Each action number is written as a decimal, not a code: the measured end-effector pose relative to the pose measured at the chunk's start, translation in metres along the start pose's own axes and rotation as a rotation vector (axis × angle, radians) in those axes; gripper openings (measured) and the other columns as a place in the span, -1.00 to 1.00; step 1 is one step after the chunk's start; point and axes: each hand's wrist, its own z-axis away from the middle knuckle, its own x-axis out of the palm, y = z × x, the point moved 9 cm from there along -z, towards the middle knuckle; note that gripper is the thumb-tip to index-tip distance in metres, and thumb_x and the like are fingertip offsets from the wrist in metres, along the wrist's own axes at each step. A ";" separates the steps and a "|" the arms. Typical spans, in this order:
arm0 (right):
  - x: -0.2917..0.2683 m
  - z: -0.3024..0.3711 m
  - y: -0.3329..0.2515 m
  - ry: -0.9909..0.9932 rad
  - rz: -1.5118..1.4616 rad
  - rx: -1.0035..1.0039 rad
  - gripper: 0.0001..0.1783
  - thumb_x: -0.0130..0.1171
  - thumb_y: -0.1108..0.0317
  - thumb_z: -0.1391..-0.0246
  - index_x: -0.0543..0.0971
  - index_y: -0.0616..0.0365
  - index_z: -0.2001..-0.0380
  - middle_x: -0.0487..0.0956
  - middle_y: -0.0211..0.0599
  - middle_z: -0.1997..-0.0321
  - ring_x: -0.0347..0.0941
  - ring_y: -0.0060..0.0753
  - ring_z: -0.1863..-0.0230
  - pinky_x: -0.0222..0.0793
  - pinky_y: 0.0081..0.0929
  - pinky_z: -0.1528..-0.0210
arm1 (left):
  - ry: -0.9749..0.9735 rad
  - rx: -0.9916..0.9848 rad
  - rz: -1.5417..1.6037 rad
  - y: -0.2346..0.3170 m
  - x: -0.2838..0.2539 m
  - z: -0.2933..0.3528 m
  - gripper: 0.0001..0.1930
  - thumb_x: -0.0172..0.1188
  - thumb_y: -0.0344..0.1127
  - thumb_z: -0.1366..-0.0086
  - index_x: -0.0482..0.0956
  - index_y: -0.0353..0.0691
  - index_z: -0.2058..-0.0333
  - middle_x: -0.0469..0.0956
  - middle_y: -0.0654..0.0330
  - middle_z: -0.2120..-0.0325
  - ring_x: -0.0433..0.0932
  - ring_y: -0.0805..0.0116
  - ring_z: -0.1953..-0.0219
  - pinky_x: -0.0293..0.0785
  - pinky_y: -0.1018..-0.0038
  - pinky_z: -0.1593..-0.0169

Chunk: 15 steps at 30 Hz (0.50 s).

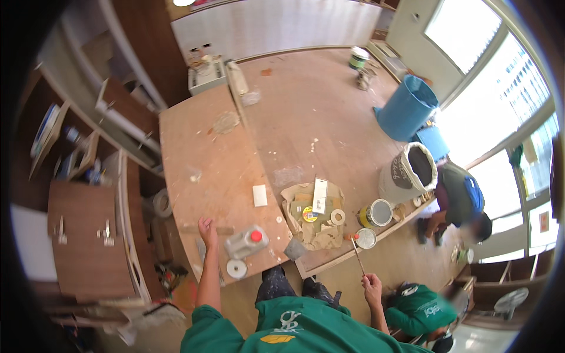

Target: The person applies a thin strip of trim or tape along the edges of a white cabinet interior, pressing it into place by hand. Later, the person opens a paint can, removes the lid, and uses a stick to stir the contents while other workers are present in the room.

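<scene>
My right hand [372,288] is closed round the lower end of a thin stick [358,257]; whether it is a brush I cannot make out. Its far end reaches a round pale lid or tin [366,238], close to a small red spot. Over the left part of the worktop, my left hand [206,228] has its fingers loosely apart, with nothing visible in it. Beneath or beside it lies a narrow wooden strip [222,230]. To its right are a grey jug with a red cap [247,242] and a white roll [236,269].
On the worktop [200,147] stands a white box [259,195]. Brown paper [329,236] carries tape rolls and a long white box [320,195]. A paint can [376,213], a large sack [406,173] and a blue bin [408,106] stand right. Two people [424,315] crouch or bend there.
</scene>
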 end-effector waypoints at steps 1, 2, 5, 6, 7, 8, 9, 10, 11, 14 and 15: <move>0.007 0.004 -0.003 0.023 0.025 0.025 -0.83 0.14 0.35 -0.29 0.58 0.26 0.25 0.59 -0.40 0.42 0.45 -0.62 0.45 0.44 -0.59 0.34 | -0.048 0.042 -0.041 -0.010 0.022 -0.037 -0.41 0.22 -0.39 -0.33 0.24 -0.34 -0.28 0.50 -0.04 -0.09 0.51 0.23 -0.10 0.42 0.37 -0.17; 0.016 0.004 -0.008 0.050 0.014 0.042 -0.83 0.14 0.36 -0.29 0.58 0.26 0.25 0.58 -0.40 0.42 0.46 -0.62 0.44 0.44 -0.59 0.34 | -0.081 0.083 -0.076 -0.019 0.043 -0.074 -0.45 0.22 -0.40 -0.33 0.29 -0.35 -0.24 0.51 -0.04 -0.07 0.52 0.23 -0.08 0.43 0.37 -0.16; 0.026 0.001 -0.015 0.132 0.054 0.113 -0.84 0.14 0.38 -0.29 0.56 0.28 0.27 0.57 -0.42 0.42 0.46 -0.63 0.43 0.42 -0.60 0.34 | -0.298 0.099 -0.250 -0.036 0.147 -0.139 -0.63 0.24 -0.37 -0.30 0.52 -0.38 -0.05 0.57 -0.02 -0.01 0.56 0.20 -0.07 0.47 0.36 -0.14; 0.036 -0.004 -0.022 0.106 0.094 0.110 -0.84 0.14 0.38 -0.29 0.56 0.28 0.26 0.57 -0.42 0.42 0.45 -0.63 0.43 0.42 -0.60 0.33 | -0.318 0.151 -0.379 -0.036 0.171 -0.158 -0.65 0.26 -0.35 -0.28 0.56 -0.38 -0.01 0.60 -0.01 0.03 0.58 0.18 -0.05 0.48 0.35 -0.13; 0.046 -0.005 -0.028 0.082 0.133 0.114 -0.85 0.14 0.38 -0.29 0.56 0.28 0.26 0.57 -0.42 0.42 0.45 -0.63 0.42 0.42 -0.60 0.33 | -0.347 0.202 -0.512 -0.037 0.195 -0.174 -0.67 0.27 -0.33 -0.26 0.59 -0.38 0.04 0.63 0.00 0.07 0.60 0.17 -0.03 0.49 0.34 -0.12; 0.054 -0.004 -0.036 0.071 0.173 0.122 -0.85 0.14 0.39 -0.29 0.56 0.28 0.26 0.57 -0.42 0.42 0.45 -0.64 0.42 0.41 -0.61 0.33 | -0.355 0.138 -0.514 -0.045 0.218 -0.186 -0.65 0.27 -0.31 -0.25 0.60 -0.37 0.04 0.64 0.01 0.10 0.61 0.16 -0.02 0.50 0.34 -0.12; 0.064 -0.005 -0.054 0.063 0.202 0.158 -0.86 0.13 0.39 -0.30 0.56 0.28 0.26 0.57 -0.43 0.42 0.44 -0.65 0.40 0.40 -0.61 0.31 | -0.360 0.085 -0.514 -0.049 0.238 -0.203 -0.64 0.27 -0.30 -0.23 0.61 -0.37 0.05 0.66 0.02 0.13 0.62 0.14 -0.01 0.50 0.33 -0.11; 0.072 -0.007 -0.062 0.071 0.196 0.183 -0.85 0.14 0.39 -0.28 0.57 0.28 0.27 0.58 -0.40 0.44 0.45 -0.63 0.41 0.41 -0.59 0.32 | -0.321 0.054 -0.460 -0.055 0.247 -0.231 -0.66 0.28 -0.30 -0.23 0.61 -0.36 0.07 0.66 0.05 0.18 0.63 0.16 0.04 0.51 0.33 -0.08; 0.078 -0.010 -0.066 0.076 0.190 0.204 -0.85 0.15 0.39 -0.26 0.58 0.28 0.27 0.58 -0.37 0.45 0.46 -0.61 0.42 0.41 -0.56 0.33 | -0.275 0.025 -0.406 -0.066 0.251 -0.260 -0.68 0.28 -0.30 -0.23 0.62 -0.35 0.09 0.67 0.08 0.23 0.64 0.17 0.10 0.52 0.34 -0.05; 0.087 -0.011 -0.060 0.087 0.223 0.243 -0.85 0.17 0.38 -0.24 0.60 0.28 0.28 0.59 -0.35 0.46 0.46 -0.59 0.41 0.40 -0.54 0.32 | -0.200 -0.204 -0.075 -0.090 0.281 -0.337 -0.80 0.26 -0.34 -0.25 0.61 -0.27 0.18 0.59 0.22 0.39 0.57 0.33 0.35 0.53 0.41 0.25; 0.087 -0.001 -0.061 0.111 0.247 0.274 -0.84 0.17 0.38 -0.23 0.60 0.28 0.27 0.59 -0.35 0.46 0.46 -0.59 0.41 0.40 -0.53 0.31 | -0.192 -0.299 0.060 -0.097 0.303 -0.345 -0.83 0.25 -0.36 -0.25 0.59 -0.25 0.20 0.56 0.26 0.43 0.52 0.38 0.43 0.50 0.44 0.36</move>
